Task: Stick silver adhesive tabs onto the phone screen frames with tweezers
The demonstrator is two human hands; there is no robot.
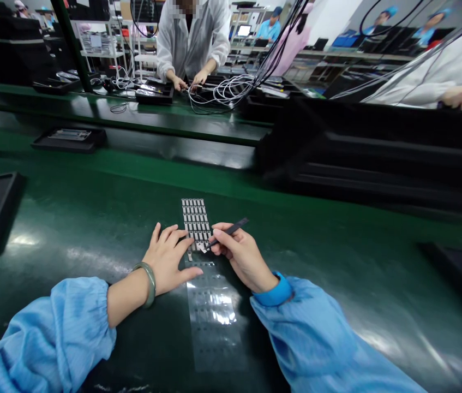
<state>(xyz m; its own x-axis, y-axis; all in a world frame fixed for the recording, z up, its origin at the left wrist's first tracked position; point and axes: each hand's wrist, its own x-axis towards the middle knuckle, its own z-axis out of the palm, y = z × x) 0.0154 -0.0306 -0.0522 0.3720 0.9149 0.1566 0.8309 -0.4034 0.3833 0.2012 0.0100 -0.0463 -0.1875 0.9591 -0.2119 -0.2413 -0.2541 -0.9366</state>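
Now, tweezers (228,233) in right hand (245,257)

Two hands (166,257) (245,257), one pair of tweezers (235,227)

The camera sits on your head and faces forward and down, so you look out over your own blue sleeves (51,338), which come in from the near edge. Your left hand (165,259) and right hand (244,256) appear close up, just below the middle of the frame. The green surface (91,218) fills the lower view; well off at the far side, a co-worker (192,41) stands at another bench (79,103).
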